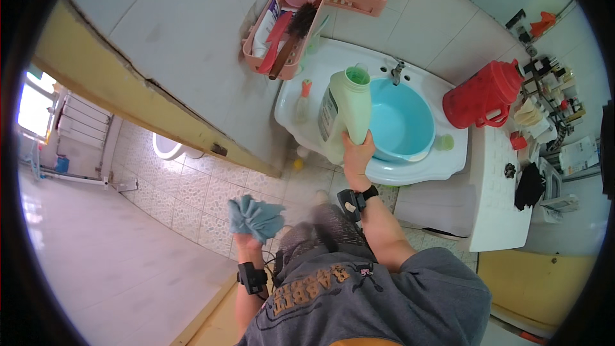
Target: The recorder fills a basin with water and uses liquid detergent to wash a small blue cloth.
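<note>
Head view: the right hand (357, 156) has its fingers clamped on a pale green bottle's (350, 115) near side, beside a blue basin (405, 122). Likely smooth, stiffish plastic, slippery if wet, it suits a firm body grip. The left hand's (248, 241) fingers clutch a soft, light cloth (255, 218).

The right hand (358, 156) reaches ahead in a closed grip — the right forearm (384, 225) slanting back and outward. The left hand (247, 241) grips too — the left forearm (247, 307) pointing nearly straight ahead.
</note>
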{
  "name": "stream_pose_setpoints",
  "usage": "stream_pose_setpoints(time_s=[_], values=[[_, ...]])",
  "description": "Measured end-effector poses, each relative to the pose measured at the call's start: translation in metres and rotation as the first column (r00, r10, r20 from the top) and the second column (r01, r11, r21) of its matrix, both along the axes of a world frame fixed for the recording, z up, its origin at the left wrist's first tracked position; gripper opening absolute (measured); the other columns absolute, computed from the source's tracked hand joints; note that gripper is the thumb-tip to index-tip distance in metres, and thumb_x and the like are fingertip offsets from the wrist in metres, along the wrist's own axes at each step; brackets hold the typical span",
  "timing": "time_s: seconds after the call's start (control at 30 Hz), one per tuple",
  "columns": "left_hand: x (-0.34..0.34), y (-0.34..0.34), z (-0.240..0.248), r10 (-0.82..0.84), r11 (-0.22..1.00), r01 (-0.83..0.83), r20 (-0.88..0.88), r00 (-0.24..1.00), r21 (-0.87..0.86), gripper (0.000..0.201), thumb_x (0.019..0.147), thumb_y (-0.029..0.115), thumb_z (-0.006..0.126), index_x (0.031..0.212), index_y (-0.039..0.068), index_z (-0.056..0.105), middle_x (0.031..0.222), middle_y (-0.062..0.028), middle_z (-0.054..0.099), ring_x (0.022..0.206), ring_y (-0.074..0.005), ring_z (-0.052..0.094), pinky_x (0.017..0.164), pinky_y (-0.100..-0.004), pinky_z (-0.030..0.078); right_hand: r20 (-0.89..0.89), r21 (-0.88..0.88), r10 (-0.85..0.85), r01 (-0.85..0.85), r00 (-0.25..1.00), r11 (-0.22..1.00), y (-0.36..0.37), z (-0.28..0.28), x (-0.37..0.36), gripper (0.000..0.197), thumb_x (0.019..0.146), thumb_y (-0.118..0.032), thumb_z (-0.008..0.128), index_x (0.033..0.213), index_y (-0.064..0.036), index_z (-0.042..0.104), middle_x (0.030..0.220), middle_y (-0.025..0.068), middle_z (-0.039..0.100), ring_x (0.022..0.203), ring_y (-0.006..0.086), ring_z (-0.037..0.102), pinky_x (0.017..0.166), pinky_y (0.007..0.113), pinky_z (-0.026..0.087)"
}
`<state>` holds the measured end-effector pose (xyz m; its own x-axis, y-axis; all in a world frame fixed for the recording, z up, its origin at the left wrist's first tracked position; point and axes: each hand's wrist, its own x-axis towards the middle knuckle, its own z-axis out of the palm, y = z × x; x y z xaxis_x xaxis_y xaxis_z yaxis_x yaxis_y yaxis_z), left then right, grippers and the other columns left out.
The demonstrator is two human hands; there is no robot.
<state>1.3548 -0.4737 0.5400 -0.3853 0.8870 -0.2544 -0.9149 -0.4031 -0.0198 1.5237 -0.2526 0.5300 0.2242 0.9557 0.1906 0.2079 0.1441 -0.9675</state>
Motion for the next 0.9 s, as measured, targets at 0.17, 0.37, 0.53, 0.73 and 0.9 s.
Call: stream_pose_setpoints(time_s=[0.17,0.37,0.53,0.73,0.9], values=[[0.018,0.024,-0.002,-0.263,0.963,0.266,0.055,0.963,-0.048,0.039,0.091,0.043,0.034,0.068,0.011,0.035,0.059,0.001,0.033,0.051,-0.0096,0.032,0.044,-0.0215,0.029,0.056,0.033,-0.035,0.033,0.998,0.999,-0.004,-0.014,-0.014,0.027,0.066,-0.013,0.069,0.082,0.0005,0.052,0.078,0.0197,0.058,0.073,0.0344,0.056,0.066,0.037,0.044],[0.037,0.069,-0.017,-0.459,0.888,0.459,0.11,0.882,0.024,0.034,0.091,0.04,0.037,0.072,0.012,0.041,0.062,0.0006,0.036,0.054,-0.0119,0.034,0.046,-0.0244,0.031,0.028,0.027,0.054,-0.054,0.998,0.998,0.003,-0.033,-0.024,0.032,0.068,-0.015,0.068,0.09,-0.0001,0.049,0.076,0.0207,0.058,0.074,0.0374,0.057,0.065,0.039,0.044],[0.056,0.113,-0.006,-0.639,0.767,0.634,0.03,0.768,0.103,0.032,0.091,0.037,0.037,0.072,0.012,0.042,0.059,0.0024,0.034,0.05,-0.0102,0.031,0.044,-0.0242,0.029,0.142,0.098,0.226,-0.24,0.964,0.966,-0.001,-0.034,-0.01,0.034,0.069,-0.012,0.067,0.096,-0.0023,0.05,0.092,0.0176,0.052,0.08,0.0354,0.051,0.066,0.037,0.044],[0.068,0.141,0.003,-0.54,0.782,0.465,-0.077,0.838,-0.415,0.03,0.092,0.033,0.038,0.071,0.013,0.04,0.057,0.0038,0.032,0.049,-0.0086,0.031,0.043,-0.0219,0.026,0.161,0.202,0.056,-0.088,0.985,0.975,0.02,0.0,0.133,0.028,0.074,-0.002,0.059,0.101,-0.0054,0.054,0.092,0.0082,0.052,0.076,0.0164,0.052,0.061,0.026,0.045],[0.057,0.139,-0.022,-0.582,0.782,0.543,-0.046,0.812,-0.307,0.032,0.092,0.034,0.038,0.067,0.015,0.042,0.055,0.0046,0.033,0.048,-0.0089,0.031,0.043,-0.0214,0.025,0.43,0.054,-0.453,0.479,0.781,0.876,0.094,-0.04,0.32,0.042,0.068,-0.004,0.062,0.108,-0.0082,0.052,0.11,0.0112,0.049,0.096,0.0258,0.05,0.075,0.034,0.045]])
